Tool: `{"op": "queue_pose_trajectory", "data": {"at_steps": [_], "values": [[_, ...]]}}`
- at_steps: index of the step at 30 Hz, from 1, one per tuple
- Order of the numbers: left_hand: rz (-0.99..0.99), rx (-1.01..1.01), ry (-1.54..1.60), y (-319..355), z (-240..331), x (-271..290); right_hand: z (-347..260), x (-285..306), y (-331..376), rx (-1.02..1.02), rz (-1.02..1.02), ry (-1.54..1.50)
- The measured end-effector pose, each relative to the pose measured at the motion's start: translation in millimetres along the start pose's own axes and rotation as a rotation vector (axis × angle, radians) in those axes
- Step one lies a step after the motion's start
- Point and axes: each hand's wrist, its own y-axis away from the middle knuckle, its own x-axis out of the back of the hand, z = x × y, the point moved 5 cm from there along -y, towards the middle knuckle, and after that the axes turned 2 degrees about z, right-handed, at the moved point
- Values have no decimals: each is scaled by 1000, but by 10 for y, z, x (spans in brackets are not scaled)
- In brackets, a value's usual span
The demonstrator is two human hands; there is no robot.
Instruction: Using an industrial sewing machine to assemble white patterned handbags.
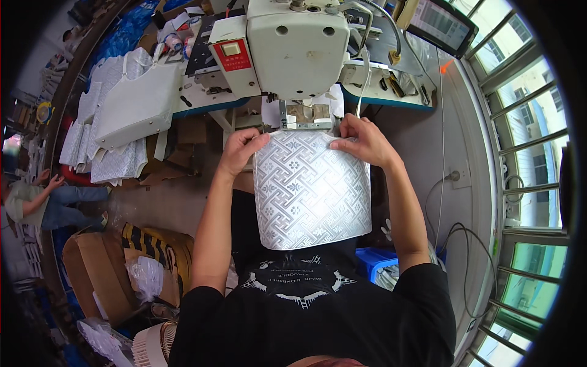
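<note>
A silver-white bag panel (pixel 313 196) with a raised geometric and flower pattern hangs in front of me, its lower edge curved. My left hand (pixel 243 150) pinches its top left corner between thumb and fingers. At the top right corner my right hand (pixel 365 142) grips the same panel, thumb on the front face. The panel's top edge lies right at the metal clamp (pixel 307 115) beneath the white head (pixel 296 52) of an industrial sewing machine. Whether that edge is under the clamp cannot be made out.
A white handbag (pixel 139 104) lies on a pile of similar patterned pieces (pixel 82 137) at the left. A monitor (pixel 441 27) stands far right, near the barred window. Cardboard boxes (pixel 98 275) and a blue crate (pixel 374 262) flank me. Another person (pixel 52 199) is far left.
</note>
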Motion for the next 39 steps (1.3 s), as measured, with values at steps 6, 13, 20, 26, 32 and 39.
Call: {"op": "queue_pose_trajectory", "data": {"at_steps": [6, 13, 20, 26, 32, 39], "values": [[120, 70, 121, -34, -186, -2, 75, -69, -72, -115, -47, -165], [146, -193, -242, -115, -157, 210, -2, -39, -62, -166, -25, -142], [87, -189, -408, -413, 184, 88, 162, 126, -119, -106, 26, -60], [119, -244, -396, -375, 110, 87, 177, 107, -120, 19, 39, -73], [91, -85, -229, -309, 12, 65, 201, 107, -161, -67, -38, -139], [80, -106, -223, -345, 0, 70, 262, 97, -195, -136, -120, -161]]}}
